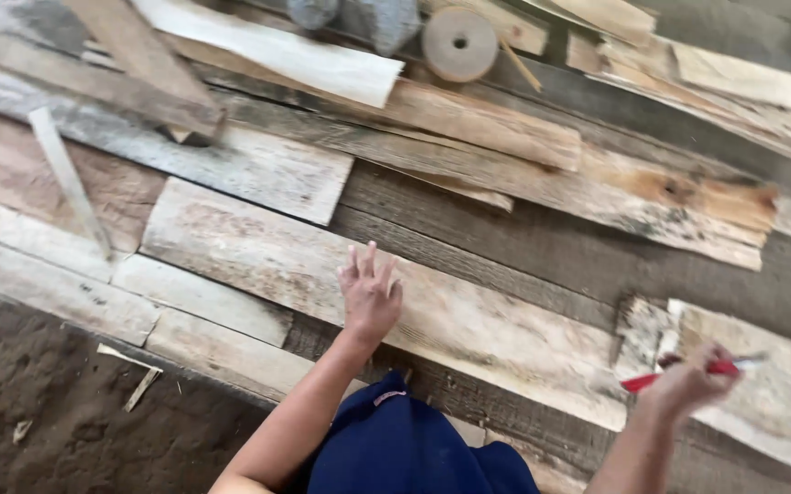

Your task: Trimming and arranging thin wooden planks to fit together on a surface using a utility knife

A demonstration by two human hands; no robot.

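Gripping a red pencil [688, 370] in my closed right hand [686, 386] at the lower right of the frame, I press my left hand [368, 295], fingers spread wide, flat on a pale weathered plank [258, 261] at centre, a wooden disc [459, 43] lying at the top.

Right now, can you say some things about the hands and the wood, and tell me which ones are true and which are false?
1. The left hand lies flat on a long pale wooden plank. True.
2. The right hand holds a blue hammer. False: it grips a slim red pencil-like marker.
3. A round tan wooden disc with a centre hole lies at the top. True.
4. The planks are freshly painted green. False: they are bare, weathered wood.
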